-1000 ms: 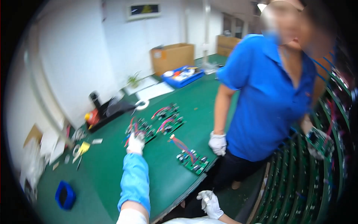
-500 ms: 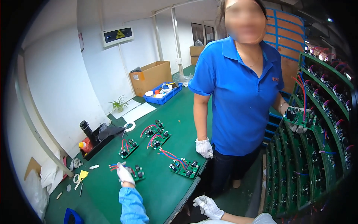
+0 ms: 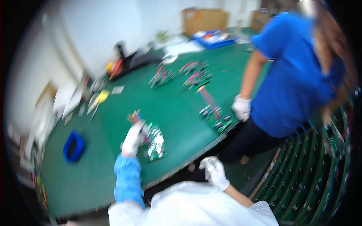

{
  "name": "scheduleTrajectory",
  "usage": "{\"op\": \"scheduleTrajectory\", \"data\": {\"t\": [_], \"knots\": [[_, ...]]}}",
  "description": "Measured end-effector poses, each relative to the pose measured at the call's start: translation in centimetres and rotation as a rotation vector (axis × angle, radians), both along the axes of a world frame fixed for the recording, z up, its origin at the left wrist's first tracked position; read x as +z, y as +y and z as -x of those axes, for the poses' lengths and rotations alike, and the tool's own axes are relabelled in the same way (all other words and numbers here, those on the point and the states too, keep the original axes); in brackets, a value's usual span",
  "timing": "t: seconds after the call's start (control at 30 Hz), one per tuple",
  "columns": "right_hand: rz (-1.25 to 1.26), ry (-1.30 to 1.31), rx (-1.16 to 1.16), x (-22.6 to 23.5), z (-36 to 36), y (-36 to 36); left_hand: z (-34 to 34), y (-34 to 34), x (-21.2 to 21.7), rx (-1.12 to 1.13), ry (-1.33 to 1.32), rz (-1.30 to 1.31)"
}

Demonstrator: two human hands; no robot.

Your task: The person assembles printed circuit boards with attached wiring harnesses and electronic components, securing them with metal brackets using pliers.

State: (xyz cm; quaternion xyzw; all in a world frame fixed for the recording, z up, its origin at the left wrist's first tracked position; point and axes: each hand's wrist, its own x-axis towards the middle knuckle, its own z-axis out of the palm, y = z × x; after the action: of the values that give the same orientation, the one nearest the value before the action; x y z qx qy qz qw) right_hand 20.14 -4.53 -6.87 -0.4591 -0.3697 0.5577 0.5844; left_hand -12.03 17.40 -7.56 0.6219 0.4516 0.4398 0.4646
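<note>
Sleeve, light blue, leads up to left hand, white-gloved. Right hand, also gloved, sits off the table's near edge, fingers curled; can't tell if it pinches anything.

Key relation: near board, green and populated, lies immediately right of the left hand, over the front part of the table. Long axis runs roughly away from the wearer. Left hand is at its left side, so clearly the nearer one; right hand is well apart, lower right. Left fingers look bunched, wire bundle showing past them. Blur hides whether they pinch board, wires or neither. Can't tell if the board is flat on the table either.

Further out: second board by the table edge at right, leads pointing away; co-worker's gloved hand near it. Three more boards grouped behind. Then blue tray of mixed items, cardboard box behind it.

Labels: blurred orange patch on the box face. No writing or brand legible anywhere.
</note>
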Motion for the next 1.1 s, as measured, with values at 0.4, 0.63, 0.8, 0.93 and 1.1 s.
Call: {"op": "scheduleTrajectory", "data": {"t": [0.4,0.63,0.8,0.93,1.1], "knots": [[0.204,-0.159,-0.007,0.0,0.4,-0.3,-0.5,-7.1,4.4,0.305,0.009,0.252],[0.164,-0.167,0.02,0.2,1.4,0.1,-1.3,-10.1,0.1,0.532,0.027,0.212],[0.168,-0.253,0.064,0.7,1.7,0.8,-1.3,-10.1,-0.1,0.506,0.014,0.235],[0.174,-0.268,0.078,0.7,1.9,1.3,-0.8,-9.4,0.5,0.4,0.287,0.414],[0.178,-0.249,0.092,0.5,2.2,1.8,-2.4,-9.3,0.6,0.328,0.298,0.495]]}}
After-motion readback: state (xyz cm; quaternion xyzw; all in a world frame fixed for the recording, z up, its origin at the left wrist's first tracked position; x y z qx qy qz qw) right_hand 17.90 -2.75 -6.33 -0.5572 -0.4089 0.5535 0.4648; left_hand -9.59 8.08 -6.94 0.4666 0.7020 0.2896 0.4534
